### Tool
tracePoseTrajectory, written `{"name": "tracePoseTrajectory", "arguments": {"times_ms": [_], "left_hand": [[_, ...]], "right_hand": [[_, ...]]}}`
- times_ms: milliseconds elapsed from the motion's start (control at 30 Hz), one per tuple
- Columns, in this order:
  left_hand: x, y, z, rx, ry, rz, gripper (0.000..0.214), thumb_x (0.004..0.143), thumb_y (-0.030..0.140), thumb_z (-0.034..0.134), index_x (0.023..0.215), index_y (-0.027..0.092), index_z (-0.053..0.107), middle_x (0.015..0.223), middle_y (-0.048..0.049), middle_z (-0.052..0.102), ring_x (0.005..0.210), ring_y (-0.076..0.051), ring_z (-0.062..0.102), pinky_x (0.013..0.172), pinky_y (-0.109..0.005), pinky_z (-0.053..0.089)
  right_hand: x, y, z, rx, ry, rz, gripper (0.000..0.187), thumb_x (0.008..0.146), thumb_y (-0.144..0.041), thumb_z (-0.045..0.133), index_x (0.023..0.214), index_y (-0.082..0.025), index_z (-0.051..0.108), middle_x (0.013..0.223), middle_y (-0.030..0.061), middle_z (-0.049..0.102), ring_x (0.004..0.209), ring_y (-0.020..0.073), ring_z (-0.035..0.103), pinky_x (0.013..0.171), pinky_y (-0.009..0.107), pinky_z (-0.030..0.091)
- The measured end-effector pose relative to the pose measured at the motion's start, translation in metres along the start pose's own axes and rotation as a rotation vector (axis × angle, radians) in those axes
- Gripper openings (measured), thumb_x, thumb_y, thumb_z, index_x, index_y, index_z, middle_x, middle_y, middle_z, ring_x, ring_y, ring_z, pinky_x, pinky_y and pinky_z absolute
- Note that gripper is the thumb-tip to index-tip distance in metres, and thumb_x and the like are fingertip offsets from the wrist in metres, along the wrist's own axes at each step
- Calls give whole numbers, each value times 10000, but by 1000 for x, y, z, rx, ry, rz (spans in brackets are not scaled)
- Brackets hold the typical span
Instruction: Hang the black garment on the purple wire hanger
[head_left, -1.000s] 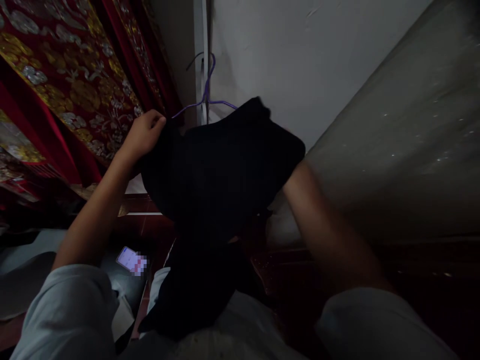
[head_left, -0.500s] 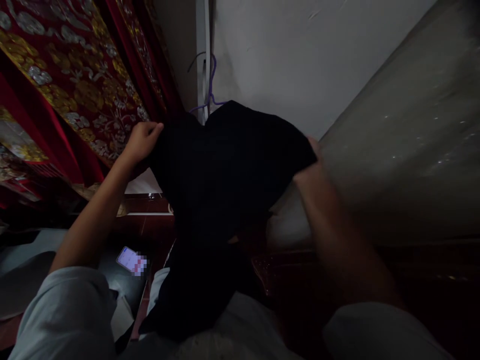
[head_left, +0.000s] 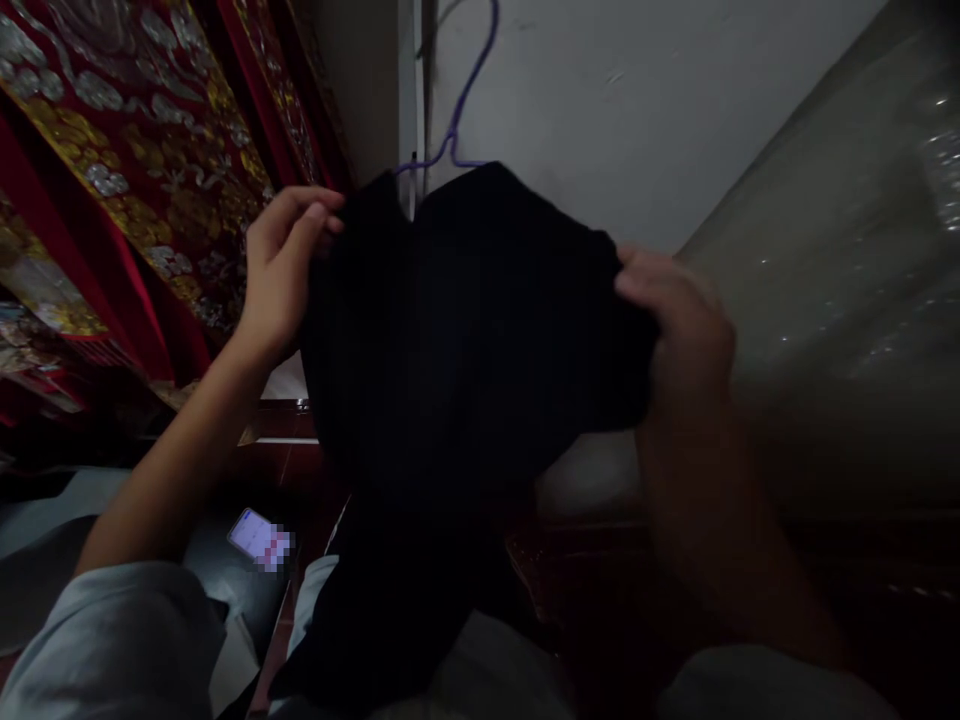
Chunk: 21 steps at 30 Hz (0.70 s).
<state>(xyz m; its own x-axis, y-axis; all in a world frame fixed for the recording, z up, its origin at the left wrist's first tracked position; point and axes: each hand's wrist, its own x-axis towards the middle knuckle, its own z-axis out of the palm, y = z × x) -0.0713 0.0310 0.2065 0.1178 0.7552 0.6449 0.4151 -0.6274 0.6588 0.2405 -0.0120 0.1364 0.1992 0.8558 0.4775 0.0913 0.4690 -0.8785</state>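
Observation:
A black shirt [head_left: 472, 330] hangs in front of me on a purple wire hanger [head_left: 453, 135], whose hook rises out of its neckline. At the garment's left shoulder, my left hand [head_left: 289, 260] pinches the cloth between thumb and fingers. My right hand [head_left: 682, 310] grips the sleeve on the other side and is slightly blurred. Between the two hands the cloth is spread wide, and its lower part falls down toward my lap. Folds in the fabric are too dark to make out.
Red curtains [head_left: 142, 130] with gold and silver embroidery hang at the left. A lit phone [head_left: 259, 538] lies on a dark surface at lower left. Behind the shirt is a pale wall [head_left: 600, 110]; a large plastic-covered bulk [head_left: 832, 290] stands at the right.
Both hands have risen, lifting the shirt and hanger higher in view. The right hand now shows its fingers on the sleeve, and the hanger's hook has moved up and right.

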Motion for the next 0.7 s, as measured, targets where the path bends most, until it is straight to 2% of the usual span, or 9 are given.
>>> {"name": "tracePoseTrajectory", "arguments": {"times_ms": [67,167,233,333,400,467,567,633,700], "left_hand": [[-8,19,4,-206,-208,-221,382,1108,358,285,1203,165,602,1173,-75,692,1112,-194,674,988,-375,531],[-28,37,8,-183,-349,-342,429,1104,441,310,1209,166,623,1130,-90,716,1077,-227,717,909,-385,586],[-44,39,6,-135,-363,-381,375,1066,438,430,1224,169,638,996,-84,723,943,-223,731,803,-363,605],[-65,35,-11,-134,-398,-454,373,1004,426,528,1258,182,652,742,-41,642,699,-195,672,611,-316,553],[-71,31,-29,-108,-454,-479,353,982,426,558,1228,205,681,647,-15,579,610,-180,618,541,-294,500],[-70,29,-47,-30,-548,-455,307,962,440,600,1137,220,723,651,-14,596,602,-173,600,528,-280,477],[-61,27,-63,128,-559,-250,296,971,462,612,980,199,747,792,-37,688,682,-170,609,596,-277,483],[-53,20,-64,234,-438,-51,328,999,450,586,894,178,737,775,-34,679,673,-156,577,634,-280,474],[-44,9,-58,313,-288,86,335,1001,437,599,833,173,718,697,-19,638,638,-151,554,642,-287,463]], "right_hand": [[-23,-17,11,135,-375,14,372,744,-364,770,1110,-313,734,1034,20,732,1021,287,724,820,390,617],[-41,-24,29,215,-1053,13,394,715,-291,858,1095,-306,756,982,14,752,955,237,744,838,346,619],[-36,-13,37,317,-1228,13,254,809,-345,808,1039,-249,758,891,39,760,827,201,744,769,327,612],[-12,17,38,376,-825,-39,198,907,-408,692,944,-216,725,754,31,716,672,160,676,646,288,562],[7,37,32,217,-465,-99,161,868,-363,709,952,-226,715,855,40,724,801,177,684,721,301,566],[21,54,26,27,-277,-175,261,782,-310,764,1030,-241,719,1091,57,729,1048,213,673,893,343,558],[26,72,25,-53,-391,-97,333,758,-395,788,1045,-235,733,1175,63,726,1156,245,653,1013,396,521],[20,79,30,33,-510,99,368,776,-524,772,969,-212,742,986,60,752,1006,245,702,922,393,559],[13,82,37,169,-447,238,448,751,-613,782,919,-200,736,846,50,741,898,247,720,824,375,581]]}}
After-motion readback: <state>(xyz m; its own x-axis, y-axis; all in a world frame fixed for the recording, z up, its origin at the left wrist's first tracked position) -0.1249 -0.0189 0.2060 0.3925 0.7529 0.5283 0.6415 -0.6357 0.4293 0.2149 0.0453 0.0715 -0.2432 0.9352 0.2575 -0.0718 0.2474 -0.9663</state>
